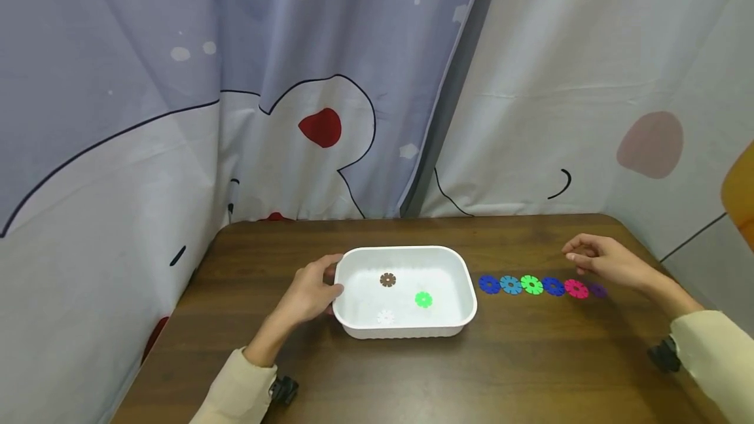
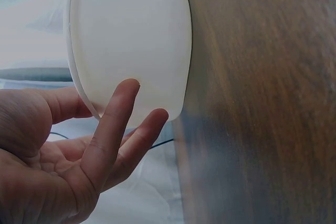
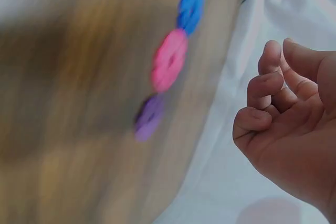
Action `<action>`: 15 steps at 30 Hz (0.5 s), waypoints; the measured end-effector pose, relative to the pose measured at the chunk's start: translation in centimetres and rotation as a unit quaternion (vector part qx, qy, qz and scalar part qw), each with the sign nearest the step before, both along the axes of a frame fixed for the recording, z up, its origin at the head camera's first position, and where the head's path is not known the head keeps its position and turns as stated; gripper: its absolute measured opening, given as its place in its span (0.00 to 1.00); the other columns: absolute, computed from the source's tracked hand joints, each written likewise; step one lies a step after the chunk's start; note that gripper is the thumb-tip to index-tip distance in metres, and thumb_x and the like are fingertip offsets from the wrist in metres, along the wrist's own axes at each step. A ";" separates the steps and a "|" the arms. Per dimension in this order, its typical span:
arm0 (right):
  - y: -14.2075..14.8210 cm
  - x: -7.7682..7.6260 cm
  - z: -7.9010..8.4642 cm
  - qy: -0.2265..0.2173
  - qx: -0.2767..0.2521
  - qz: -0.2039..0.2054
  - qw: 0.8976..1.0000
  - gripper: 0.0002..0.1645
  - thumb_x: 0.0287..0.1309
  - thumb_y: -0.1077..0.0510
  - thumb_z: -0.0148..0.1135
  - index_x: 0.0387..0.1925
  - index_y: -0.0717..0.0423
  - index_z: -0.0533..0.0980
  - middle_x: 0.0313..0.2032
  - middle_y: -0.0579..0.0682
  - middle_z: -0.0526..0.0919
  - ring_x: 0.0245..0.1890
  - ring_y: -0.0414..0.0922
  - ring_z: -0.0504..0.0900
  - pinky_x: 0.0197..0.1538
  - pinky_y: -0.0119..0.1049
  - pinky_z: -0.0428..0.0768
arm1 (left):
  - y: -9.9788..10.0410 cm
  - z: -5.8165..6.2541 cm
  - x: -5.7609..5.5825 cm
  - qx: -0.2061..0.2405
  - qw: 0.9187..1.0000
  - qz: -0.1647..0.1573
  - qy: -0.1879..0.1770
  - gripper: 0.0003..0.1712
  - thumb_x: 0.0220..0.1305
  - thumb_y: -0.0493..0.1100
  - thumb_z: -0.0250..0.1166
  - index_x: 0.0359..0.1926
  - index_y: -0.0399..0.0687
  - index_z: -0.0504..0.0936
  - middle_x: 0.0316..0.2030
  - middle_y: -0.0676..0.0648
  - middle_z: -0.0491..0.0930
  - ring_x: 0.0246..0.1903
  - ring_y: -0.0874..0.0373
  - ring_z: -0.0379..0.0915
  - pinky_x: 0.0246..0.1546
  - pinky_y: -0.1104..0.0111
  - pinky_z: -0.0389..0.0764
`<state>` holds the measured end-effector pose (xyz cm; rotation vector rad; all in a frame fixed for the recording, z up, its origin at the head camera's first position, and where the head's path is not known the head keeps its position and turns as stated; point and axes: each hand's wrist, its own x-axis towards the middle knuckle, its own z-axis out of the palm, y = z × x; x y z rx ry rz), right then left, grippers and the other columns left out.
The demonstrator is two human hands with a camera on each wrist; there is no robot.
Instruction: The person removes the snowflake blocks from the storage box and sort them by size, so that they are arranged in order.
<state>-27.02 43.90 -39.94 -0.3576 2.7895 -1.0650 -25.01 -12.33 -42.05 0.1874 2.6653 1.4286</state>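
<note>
My left hand (image 1: 309, 290) grips the left end of a white plastic tub (image 1: 406, 332), its thumb at the rim and its fingers against the outer wall. Inside the tub lie a brown notched disc (image 1: 387, 279), a green notched disc (image 1: 423, 300) and a white one (image 1: 385, 317). Right of it runs a row of several notched discs, among them a light blue disc (image 1: 510, 284), a pink disc (image 1: 576, 288) and a purple disc (image 1: 597, 290) at the right end. Above that end hovers my right hand (image 1: 607, 260), loosely curled, nothing visible in it.
The brown wooden table (image 1: 377, 378) carries everything. A patterned curtain (image 1: 353, 169) hangs along its back edge, and pale cloth (image 1: 677, 201) closes off the right side.
</note>
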 end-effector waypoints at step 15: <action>-13.4 -1.9 3.2 0.027 -0.022 0.089 0.995 0.11 0.73 0.53 0.66 0.51 0.53 0.81 0.33 0.48 0.83 0.35 0.50 0.81 0.36 0.36 0.82 | 0.1 -0.1 -0.2 -0.004 1.000 -0.001 -0.004 0.36 0.65 0.28 0.67 0.74 0.35 0.71 0.55 0.29 0.83 0.26 0.52 0.85 0.21 0.63 0.89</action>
